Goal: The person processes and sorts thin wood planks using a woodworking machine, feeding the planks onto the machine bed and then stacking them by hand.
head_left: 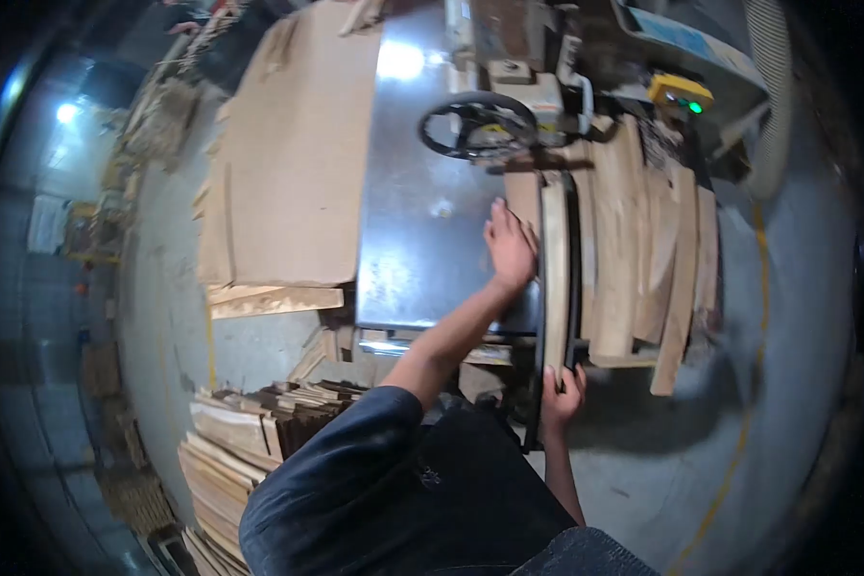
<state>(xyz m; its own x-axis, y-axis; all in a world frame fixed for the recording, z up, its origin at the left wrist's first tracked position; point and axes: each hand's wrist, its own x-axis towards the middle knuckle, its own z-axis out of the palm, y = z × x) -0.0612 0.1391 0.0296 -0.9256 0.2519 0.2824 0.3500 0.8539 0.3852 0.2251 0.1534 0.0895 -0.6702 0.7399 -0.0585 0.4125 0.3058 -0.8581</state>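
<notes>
A long narrow wooden strip lies lengthwise between dark rails at the right edge of the shiny metal table. My left hand rests near its far half, fingers stretched forward and spread, beside a short flat wooden piece. At the near end of the strip, my right hand has its fingers round the wood. Beyond my left hand stands a machine with a black handwheel.
Several boards lie right of the rails. A large cardboard sheet is left of the metal table. Stacked wood pieces stand at the lower left. A yellow box with a green light and a ribbed hose are at the upper right.
</notes>
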